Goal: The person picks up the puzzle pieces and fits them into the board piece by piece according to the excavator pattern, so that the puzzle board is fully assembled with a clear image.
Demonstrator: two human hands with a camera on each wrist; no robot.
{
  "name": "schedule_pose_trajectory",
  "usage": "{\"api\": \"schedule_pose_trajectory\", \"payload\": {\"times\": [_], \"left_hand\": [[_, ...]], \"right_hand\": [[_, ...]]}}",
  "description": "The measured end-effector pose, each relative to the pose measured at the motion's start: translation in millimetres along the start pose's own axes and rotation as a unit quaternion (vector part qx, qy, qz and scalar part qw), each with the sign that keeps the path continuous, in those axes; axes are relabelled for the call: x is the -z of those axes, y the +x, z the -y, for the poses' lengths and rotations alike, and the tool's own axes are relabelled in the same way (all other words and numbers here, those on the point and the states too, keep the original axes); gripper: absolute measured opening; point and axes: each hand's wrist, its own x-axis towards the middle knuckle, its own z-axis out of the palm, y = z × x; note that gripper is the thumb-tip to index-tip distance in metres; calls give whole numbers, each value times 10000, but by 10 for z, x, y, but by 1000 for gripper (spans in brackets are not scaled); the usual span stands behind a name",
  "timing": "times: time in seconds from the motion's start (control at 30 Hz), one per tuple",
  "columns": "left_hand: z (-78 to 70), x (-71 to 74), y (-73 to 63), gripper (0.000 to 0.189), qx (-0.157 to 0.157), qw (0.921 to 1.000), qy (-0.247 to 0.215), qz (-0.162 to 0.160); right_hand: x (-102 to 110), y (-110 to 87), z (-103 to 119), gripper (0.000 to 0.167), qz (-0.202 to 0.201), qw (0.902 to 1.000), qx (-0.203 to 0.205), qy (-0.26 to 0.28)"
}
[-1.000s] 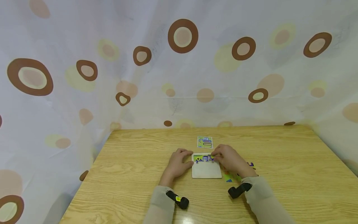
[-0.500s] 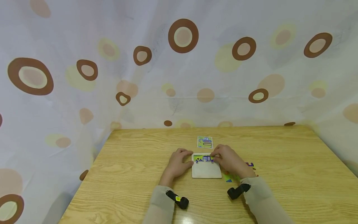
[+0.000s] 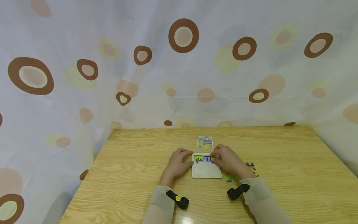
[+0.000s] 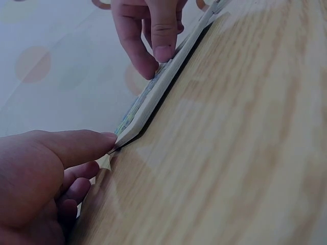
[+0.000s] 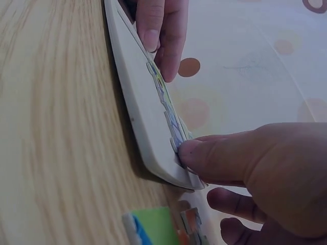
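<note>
A white puzzle board (image 3: 207,170) lies flat on the wooden table, its far strip filled with joined green, yellow and purple puzzle pieces (image 3: 204,158). My left hand (image 3: 178,162) holds the board's left edge between thumb and index finger. At the board's far right corner my right hand (image 3: 227,160) pinches a puzzle piece, most of it hidden under the fingers. In the right wrist view the thumb (image 5: 204,155) presses down at the end of the joined row. The left wrist view shows the left thumb (image 4: 87,145) against the board's edge.
A small picture card (image 3: 205,142) of a digger lies beyond the board. Several loose puzzle pieces (image 3: 228,178) lie right of the board, partly under the right forearm. A patterned curtain (image 3: 190,74) stands behind the table (image 3: 134,161).
The right hand has shifted slightly left, and the piece under its fingers sits closer against the joined row. The left hand and the board have stayed in place.
</note>
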Motion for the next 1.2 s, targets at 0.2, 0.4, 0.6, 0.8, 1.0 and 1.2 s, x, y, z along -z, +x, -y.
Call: {"api": "schedule_pose_trajectory", "payload": {"times": [0.2,0.4,0.6,0.8,1.0,1.2], "left_hand": [[-6,-6,1,40,11,10000,47,12],[-10,-2,-1,41,25,10000,4,27],[-2,-7,3,40,24,10000,4,16],[3,-8,12,40,30,10000,-2,3],[1,-4,15,40,43,10000,6,17],[-3,-3,7,41,35,10000,-24,27]], "right_hand": [[-24,13,-6,17,-77,10000,53,-24],[0,1,-16,17,-64,9999,92,108],[72,-26,-43,19,-85,9993,139,325],[165,-71,-88,21,-114,9990,-49,439],[258,-103,-99,24,-56,9980,-266,568],[325,-139,-164,25,50,9981,-109,604]]}}
